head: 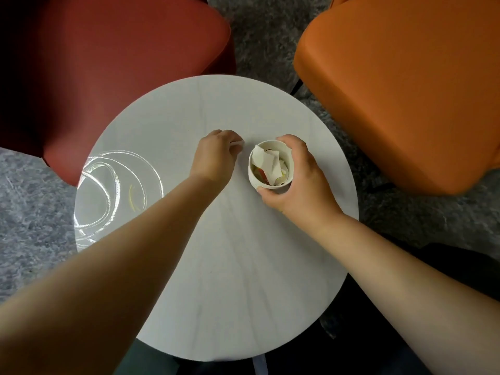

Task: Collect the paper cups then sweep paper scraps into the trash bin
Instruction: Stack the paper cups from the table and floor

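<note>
The right hand (pixel 295 180) grips a white paper cup (pixel 270 167), fingers curled round its far side and thumb on its near rim. The cup stands on or just above the round white surface (pixel 230 266), right of its middle; which of the two cannot be told. Inside it lie white scraps (pixel 267 163) with bits of red and yellow among them.

The left hand (pixel 216 155) is just beside the cup, to its left, fingers bent down onto the surface and pinching a small white scrap (pixel 238 143) at the fingertips. The two hands are near each other but apart.

A clear plastic ring-shaped thing (pixel 116 190) lies at the left edge of the surface. A red seat (pixel 121 63) and an orange seat (pixel 405 85) stand beyond, on grey carpet (pixel 259 36).
</note>
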`<state>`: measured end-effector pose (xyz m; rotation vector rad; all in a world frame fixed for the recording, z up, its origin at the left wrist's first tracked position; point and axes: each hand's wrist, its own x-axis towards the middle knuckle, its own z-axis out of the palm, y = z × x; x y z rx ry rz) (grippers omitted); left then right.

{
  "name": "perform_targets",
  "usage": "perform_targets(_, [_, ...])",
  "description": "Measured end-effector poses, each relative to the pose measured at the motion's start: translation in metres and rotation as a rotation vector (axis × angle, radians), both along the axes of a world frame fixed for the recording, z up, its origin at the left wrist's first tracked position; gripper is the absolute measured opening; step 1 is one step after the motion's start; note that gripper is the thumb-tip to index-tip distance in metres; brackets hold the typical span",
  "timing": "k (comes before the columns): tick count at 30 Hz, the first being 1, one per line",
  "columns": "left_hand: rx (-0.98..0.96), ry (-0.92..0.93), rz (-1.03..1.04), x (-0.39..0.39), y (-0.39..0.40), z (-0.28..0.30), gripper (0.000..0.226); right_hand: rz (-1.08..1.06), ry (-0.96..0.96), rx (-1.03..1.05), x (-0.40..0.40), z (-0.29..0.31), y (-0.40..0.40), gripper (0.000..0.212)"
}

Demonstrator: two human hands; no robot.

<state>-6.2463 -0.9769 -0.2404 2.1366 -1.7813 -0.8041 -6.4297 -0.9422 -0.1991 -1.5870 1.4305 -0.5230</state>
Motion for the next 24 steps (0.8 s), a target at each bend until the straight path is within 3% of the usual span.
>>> perform_targets(5, [-0.266,0.256,0.345,-0.018,0.025,0.060,0.009,0.063,0.048,-0.015,0.005,-0.003,-0.003,0.088])
perform_targets(8, [-0.402,0.314,0.316,-0.030,0.045,0.092,0.011,0.082,0.033,-0.007,0.007,-0.004,-0.001,0.088])
perform_targets(12, [-0.246,0.244,0.150,-0.043,0.064,0.102,0.015,0.091,-0.001,-0.010,0.005,-0.003,-0.003,0.081])
perform_targets(19, [-0.228,0.164,0.349,-0.021,0.090,0.111,0.024,0.117,0.041,-0.027,-0.006,0.007,0.003,0.081])
perform_targets(24, [-0.002,0.006,0.296,0.004,0.124,0.109,0.030,0.087,0.028,-0.038,-0.017,0.028,0.019,0.079])
